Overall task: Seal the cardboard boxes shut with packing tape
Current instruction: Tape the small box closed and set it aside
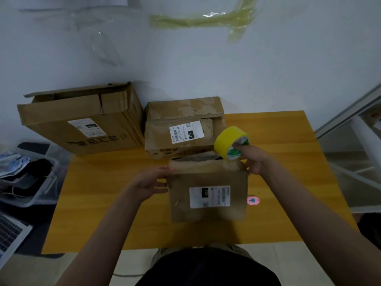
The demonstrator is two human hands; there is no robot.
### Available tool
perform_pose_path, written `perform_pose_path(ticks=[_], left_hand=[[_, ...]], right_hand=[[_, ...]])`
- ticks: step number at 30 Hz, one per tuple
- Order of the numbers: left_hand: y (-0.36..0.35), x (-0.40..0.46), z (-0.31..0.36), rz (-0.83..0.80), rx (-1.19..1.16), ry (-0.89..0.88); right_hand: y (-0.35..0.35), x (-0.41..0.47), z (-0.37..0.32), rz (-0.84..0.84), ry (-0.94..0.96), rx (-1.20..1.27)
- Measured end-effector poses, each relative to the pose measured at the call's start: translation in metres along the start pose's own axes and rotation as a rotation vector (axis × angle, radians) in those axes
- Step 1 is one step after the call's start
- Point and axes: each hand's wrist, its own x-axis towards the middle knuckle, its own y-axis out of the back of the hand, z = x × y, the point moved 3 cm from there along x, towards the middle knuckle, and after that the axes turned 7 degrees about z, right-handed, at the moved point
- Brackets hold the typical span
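With our left hand (pixel 151 182) resting open-fingered against the near box (pixel 208 193) at mid-desk and our right hand (pixel 254 162) gripping the yellow tape roll (pixel 231 142) over its far-right corner, we should probably flatten the flaps before taping.

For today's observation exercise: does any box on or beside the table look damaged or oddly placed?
Yes. The middle box has scuffed, peeling cardboard on top. The large box at the table's left corner has a torn, unsealed top flap and sits tilted.
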Motion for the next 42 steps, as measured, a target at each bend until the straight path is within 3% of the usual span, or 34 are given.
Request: perform_pose_path(ticks=[10, 25, 31, 37, 42], left_hand=[[-0.02, 0.052, 0.044, -0.004, -0.137, 0.01], [-0.019, 0.079, 0.043, 0.074, -0.175, 0.097], [-0.016, 0.073, 0.043, 0.075, -0.181, 0.085], [0.004, 0.045, 0.011, 0.204, -0.265, -0.026], [0.02, 0.024, -0.026, 0.263, -0.341, -0.087]], right_hand=[[-0.007, 0.05, -0.01, 0.126, -0.055, 0.149], [-0.015, 0.068, 0.016, 0.117, -0.018, 0.305], [-0.015, 0.071, 0.019, 0.167, 0.106, 0.267], [-0.029, 0.043, -0.011, 0.262, 0.402, 0.1], [-0.05, 0.024, -0.023, 0.148, 0.549, 0.025]])
